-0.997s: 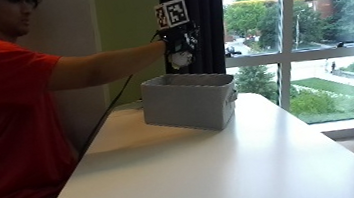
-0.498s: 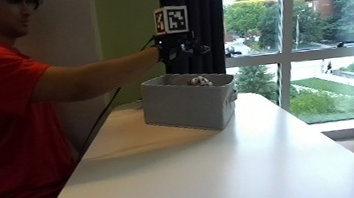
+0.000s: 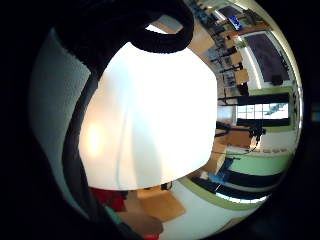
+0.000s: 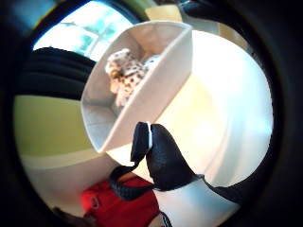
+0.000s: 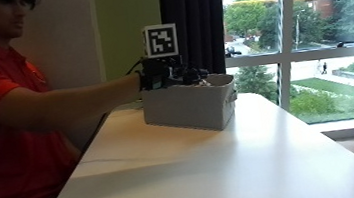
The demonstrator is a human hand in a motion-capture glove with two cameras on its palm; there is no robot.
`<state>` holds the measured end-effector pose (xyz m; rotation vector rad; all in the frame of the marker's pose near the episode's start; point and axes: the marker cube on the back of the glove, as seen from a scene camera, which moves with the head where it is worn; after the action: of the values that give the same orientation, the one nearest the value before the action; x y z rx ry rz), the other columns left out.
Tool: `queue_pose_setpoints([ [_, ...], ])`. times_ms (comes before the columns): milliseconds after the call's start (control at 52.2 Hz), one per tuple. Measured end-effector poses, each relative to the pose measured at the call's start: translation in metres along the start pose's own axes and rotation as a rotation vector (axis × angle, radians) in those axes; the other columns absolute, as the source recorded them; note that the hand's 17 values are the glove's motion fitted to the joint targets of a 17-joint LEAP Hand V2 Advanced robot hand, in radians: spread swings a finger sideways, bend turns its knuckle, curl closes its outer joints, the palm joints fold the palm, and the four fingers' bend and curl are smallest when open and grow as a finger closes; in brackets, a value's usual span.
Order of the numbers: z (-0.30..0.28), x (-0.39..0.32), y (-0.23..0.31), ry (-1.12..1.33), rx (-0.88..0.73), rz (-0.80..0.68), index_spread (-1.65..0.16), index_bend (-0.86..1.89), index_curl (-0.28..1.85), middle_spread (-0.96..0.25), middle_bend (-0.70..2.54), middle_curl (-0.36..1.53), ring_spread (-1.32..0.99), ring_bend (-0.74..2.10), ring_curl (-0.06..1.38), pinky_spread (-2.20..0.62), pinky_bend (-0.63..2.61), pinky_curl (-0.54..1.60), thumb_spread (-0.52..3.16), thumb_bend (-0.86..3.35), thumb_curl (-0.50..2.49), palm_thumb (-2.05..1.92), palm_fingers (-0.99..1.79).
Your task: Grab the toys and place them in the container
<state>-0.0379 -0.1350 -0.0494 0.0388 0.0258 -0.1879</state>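
A grey fabric container (image 5: 188,109) stands at the far end of the white table (image 5: 224,164). In the thumb side palm view, a spotted white and brown plush toy (image 4: 124,73) lies inside the container (image 4: 156,90), and another pale toy shows beside it. My gloved right hand (image 5: 171,74) hovers over the container's near rim on the person's side, with its fingers stretched out toward the middle and holding nothing. A black gloved finger (image 4: 158,158) shows close to the thumb side camera, outside the container's wall.
A dark curtain (image 5: 191,17) and a large window (image 5: 291,40) stand right behind the container. A plain wall lies beside the person's arm. The little finger side palm view looks down on bare white tabletop (image 3: 150,115) stretching away from the container.
The hand held a toy above the container and let it go; the toy dropped inside. The hand has since come down toward the rim, holding nothing.
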Motion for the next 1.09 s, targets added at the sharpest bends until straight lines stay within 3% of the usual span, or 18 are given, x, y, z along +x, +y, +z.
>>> queue_pose_setpoints([
  [211,0.016,0.057,0.036,-0.069,-0.011,0.087,-0.34,0.17,0.33,-0.07,0.18,0.39,-0.02,0.18,0.26,0.08,0.75,0.29,1.16,-0.04,0.34,-0.04,-0.07],
  [479,0.031,0.095,0.068,0.019,-0.021,0.219,-0.34,0.17,0.33,-0.07,0.17,0.37,-0.02,0.18,0.26,0.08,0.70,0.29,1.17,-0.04,0.31,-0.03,-0.07],
  [1093,0.041,0.064,0.074,-0.082,0.031,0.247,-0.34,0.18,0.33,-0.07,0.18,0.35,-0.03,0.17,0.24,0.07,0.65,0.31,1.18,-0.03,0.29,-0.03,-0.06],
])
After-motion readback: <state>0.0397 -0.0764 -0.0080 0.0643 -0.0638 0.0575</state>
